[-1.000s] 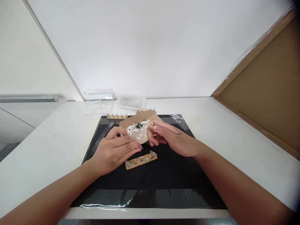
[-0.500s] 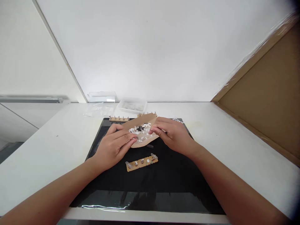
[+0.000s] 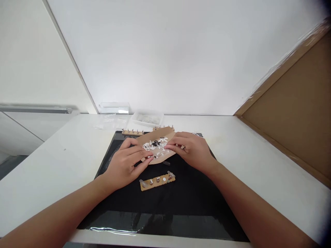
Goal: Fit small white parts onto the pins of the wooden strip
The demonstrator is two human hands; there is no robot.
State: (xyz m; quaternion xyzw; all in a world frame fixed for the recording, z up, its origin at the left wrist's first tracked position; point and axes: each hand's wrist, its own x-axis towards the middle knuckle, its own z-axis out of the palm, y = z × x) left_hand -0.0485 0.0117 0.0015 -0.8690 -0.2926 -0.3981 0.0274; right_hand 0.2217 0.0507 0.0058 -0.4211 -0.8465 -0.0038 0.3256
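A brown paper tray [image 3: 167, 132] holds many small white pieces [image 3: 148, 146] and a few black ones [image 3: 155, 143]. At its left side, my left hand [image 3: 126, 162] is closed, with a small shiny metal piece [image 3: 150, 157] pinched between thumb and fingers. My right hand [image 3: 192, 150] dips its pinched thumb and forefinger into the tray's right side; what they hold, if anything, is hidden. Nearer to me lies a scalloped wooden strip [image 3: 155, 183] with several round metal knobs, a clear nail tip standing at either end. One loose clear nail tip [image 3: 166, 163] rests beside the tray.
Underneath is a glossy black mat [image 3: 165, 203] on a white table [image 3: 232, 137]. Behind the tray stand two more strips with metal posts [image 3: 133, 132], a clear plastic box [image 3: 148, 119] and plastic bags [image 3: 110, 122]. A cardboard panel [image 3: 292, 103] leans at the right.
The view has shifted slightly. My left fingers have drawn a little closer round the metal piece. My right fingers stay at the tray's right side.
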